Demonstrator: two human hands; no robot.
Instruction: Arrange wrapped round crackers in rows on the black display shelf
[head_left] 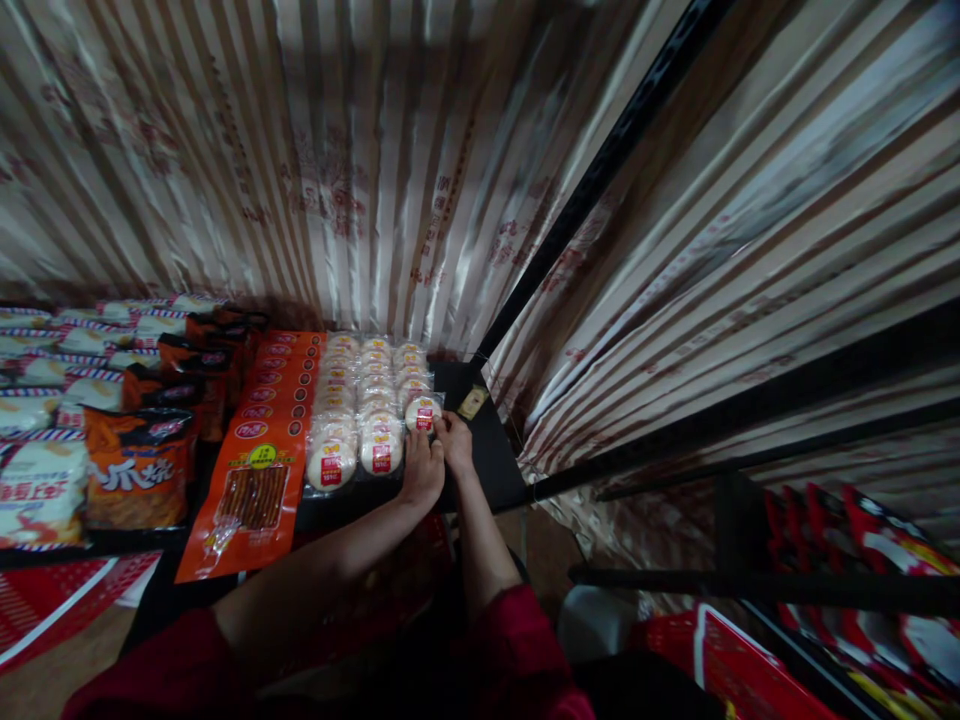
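Note:
A clear-wrapped round white cake [422, 410] with a red label sits at the front of the rightmost row on a black shelf [491, 475]. My left hand [423, 472] has its fingers closed at the near edge of this packet. From the right side, my right hand [455, 441] pinches the same wrapper. To the left, two more rows of wrapped cakes end in a front cake [381, 445] and another one [331, 460]. The undersides of my fingers are hidden.
Orange snack sheets [259, 440] lie left of the cakes, overhanging the shelf front. Beyond them stand orange bags [139, 465] and white snack bags [41, 490]. A black post [570, 230] rises behind the shelf corner, near a small card [472, 402]. Red baskets [739, 665] are below.

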